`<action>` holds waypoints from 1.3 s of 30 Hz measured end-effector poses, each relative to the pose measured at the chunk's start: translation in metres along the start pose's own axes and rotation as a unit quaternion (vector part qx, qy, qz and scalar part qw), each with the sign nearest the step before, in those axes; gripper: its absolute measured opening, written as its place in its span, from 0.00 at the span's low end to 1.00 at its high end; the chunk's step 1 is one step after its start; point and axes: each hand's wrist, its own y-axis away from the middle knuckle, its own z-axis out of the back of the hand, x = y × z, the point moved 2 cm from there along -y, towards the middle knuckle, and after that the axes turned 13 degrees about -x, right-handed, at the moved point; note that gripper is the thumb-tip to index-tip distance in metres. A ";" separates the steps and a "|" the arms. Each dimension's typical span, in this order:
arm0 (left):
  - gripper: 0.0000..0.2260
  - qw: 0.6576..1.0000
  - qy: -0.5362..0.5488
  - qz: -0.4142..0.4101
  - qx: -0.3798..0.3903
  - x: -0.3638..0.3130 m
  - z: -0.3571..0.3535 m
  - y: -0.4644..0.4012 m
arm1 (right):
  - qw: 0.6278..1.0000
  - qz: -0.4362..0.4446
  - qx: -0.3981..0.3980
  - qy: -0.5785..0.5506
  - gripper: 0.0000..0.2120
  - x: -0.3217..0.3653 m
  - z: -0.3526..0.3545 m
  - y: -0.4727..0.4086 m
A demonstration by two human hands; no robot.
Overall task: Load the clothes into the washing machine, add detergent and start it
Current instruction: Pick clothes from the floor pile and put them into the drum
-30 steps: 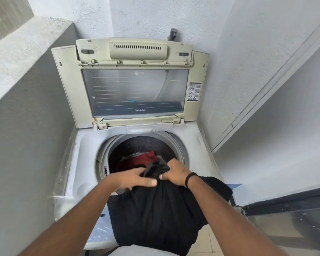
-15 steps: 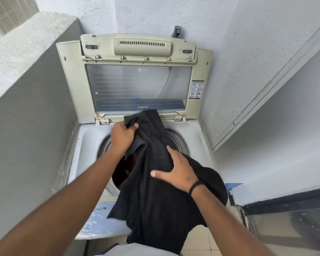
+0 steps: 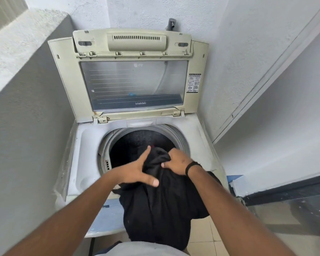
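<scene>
The black garment (image 3: 161, 209) hangs over the front rim of the top-loading washing machine (image 3: 85, 145), upper end bunched at the drum opening (image 3: 137, 143), left hand (image 3: 135, 172) pressing it with straight fingers, right hand (image 3: 177, 161) fingers curled, grasping the cloth.

Soft daylight, sharp focus, wide-angle bending at edges

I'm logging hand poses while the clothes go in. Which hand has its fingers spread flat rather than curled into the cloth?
The left hand: its fingers lie straight and splayed on the black garment. The right hand, the one with the wristband, grips bunched cloth.
</scene>
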 end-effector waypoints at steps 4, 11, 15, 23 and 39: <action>0.27 0.989 -0.007 -0.060 -0.135 0.016 -0.006 0.013 | 0.991 0.011 -0.133 -0.029 0.10 0.037 0.037 -0.020; 0.05 0.912 0.020 -0.080 -0.402 -0.013 0.059 0.015 | 0.927 0.045 -0.240 -0.285 0.24 0.081 0.042 -0.026; 0.05 0.880 0.080 -0.069 -0.464 -0.012 0.090 0.019 | 0.986 0.010 -0.015 -0.166 0.50 0.029 -0.004 -0.017; 0.37 0.821 0.265 -0.011 -0.505 0.005 0.126 0.011 | 0.992 -0.043 0.117 0.008 0.49 -0.047 -0.055 0.021; 0.08 0.977 -0.195 -0.082 -0.041 0.015 0.021 -0.002 | 0.848 -0.095 -0.393 -0.344 0.06 0.033 0.057 -0.083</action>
